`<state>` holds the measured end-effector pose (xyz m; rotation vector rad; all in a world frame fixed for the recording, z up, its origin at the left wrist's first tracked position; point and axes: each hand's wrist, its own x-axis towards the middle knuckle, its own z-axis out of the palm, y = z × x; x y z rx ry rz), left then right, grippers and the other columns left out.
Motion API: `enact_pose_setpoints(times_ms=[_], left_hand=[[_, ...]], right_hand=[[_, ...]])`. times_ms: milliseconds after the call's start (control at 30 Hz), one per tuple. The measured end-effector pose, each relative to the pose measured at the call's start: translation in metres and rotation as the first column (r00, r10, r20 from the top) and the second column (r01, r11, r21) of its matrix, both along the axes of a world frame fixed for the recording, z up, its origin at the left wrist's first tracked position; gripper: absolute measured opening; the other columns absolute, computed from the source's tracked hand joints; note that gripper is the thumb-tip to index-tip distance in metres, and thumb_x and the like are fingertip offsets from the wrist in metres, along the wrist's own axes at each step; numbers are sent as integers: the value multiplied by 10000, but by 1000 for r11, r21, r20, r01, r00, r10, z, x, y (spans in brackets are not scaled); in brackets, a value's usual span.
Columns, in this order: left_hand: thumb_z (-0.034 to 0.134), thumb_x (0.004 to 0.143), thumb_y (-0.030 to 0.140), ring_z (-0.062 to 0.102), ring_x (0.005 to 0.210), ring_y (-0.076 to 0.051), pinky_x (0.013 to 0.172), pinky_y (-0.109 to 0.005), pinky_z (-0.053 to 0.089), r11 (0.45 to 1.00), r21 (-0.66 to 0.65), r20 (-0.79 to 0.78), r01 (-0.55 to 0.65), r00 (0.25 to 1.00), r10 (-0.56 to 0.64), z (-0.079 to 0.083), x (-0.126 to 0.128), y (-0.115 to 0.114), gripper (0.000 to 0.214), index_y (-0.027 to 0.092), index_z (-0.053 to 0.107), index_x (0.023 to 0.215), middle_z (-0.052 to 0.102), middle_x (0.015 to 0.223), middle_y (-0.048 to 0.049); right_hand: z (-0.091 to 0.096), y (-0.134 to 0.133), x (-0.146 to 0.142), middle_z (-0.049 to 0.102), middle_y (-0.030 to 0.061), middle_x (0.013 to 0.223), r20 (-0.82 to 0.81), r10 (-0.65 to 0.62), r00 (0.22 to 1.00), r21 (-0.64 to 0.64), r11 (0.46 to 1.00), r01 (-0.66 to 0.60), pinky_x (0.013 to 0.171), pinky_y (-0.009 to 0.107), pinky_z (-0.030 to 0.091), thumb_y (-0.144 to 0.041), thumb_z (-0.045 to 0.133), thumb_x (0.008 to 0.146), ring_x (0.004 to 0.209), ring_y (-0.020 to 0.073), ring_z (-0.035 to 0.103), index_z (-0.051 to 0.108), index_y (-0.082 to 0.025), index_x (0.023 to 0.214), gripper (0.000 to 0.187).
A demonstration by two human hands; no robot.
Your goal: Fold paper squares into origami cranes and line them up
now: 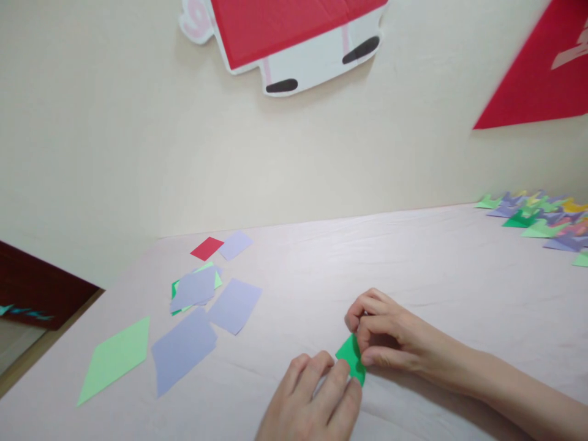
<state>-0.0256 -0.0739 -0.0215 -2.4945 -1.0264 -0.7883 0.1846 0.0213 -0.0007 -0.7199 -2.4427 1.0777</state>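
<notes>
A small piece of dark green folded paper (351,358) lies on the pale pink table (413,263) near its front edge. My left hand (312,398) comes in from below with its fingertips pressed on the paper's lower left side. My right hand (390,340) reaches in from the right, fingers curled, pinching the paper's upper right edge. Both hands hide part of the paper.
Loose paper squares lie at the left: light green (117,358), several lavender (184,349), red (206,248). A cluster of folded coloured paper shapes (542,217) sits at the far right. Red and white decorations (294,37) hang on the cream wall.
</notes>
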Motion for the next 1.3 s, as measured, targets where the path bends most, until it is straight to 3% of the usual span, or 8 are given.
enact_pose_setpoints(times_ms=[333, 533, 733, 1300], left_hand=[[436, 939, 142, 572, 897, -212, 740, -334, 474, 997, -67, 5, 23, 1000, -23, 3, 1, 0, 222, 152, 657, 926, 673, 974, -74], [417, 937, 126, 571, 891, -198, 735, -319, 481, 995, -95, 22, 19, 1000, -17, 1, 3, 1, 232, 154, 646, 905, 665, 931, -63], [423, 919, 105, 569, 889, -191, 709, -310, 482, 994, -105, 27, 26, 999, -23, 0, 4, 1, 261, 149, 639, 1059, 670, 961, -58], [459, 886, 118, 554, 893, -208, 698, -312, 487, 986, -163, 33, 37, 999, -32, 1, 6, 3, 184, 174, 630, 928, 624, 912, -60]], right_hand=[[0, -8, -12, 593, 30, 903, 82, -137, 987, 37, 990, 134, 829, 360, 400, -170, 684, 827, 930, 216, 489, 585, -195, 729, 141], [-3, -9, -15, 593, 32, 883, 87, -154, 984, 83, 986, 147, 811, 359, 398, -140, 672, 814, 917, 216, 488, 586, -191, 729, 131], [-3, -9, -15, 594, 36, 880, 89, -161, 983, 78, 985, 154, 808, 363, 409, -131, 670, 807, 918, 217, 491, 586, -190, 725, 131], [-3, -11, -15, 590, 45, 892, 73, -181, 981, 128, 977, 171, 797, 365, 399, -108, 552, 890, 903, 215, 491, 560, -196, 819, 113]])
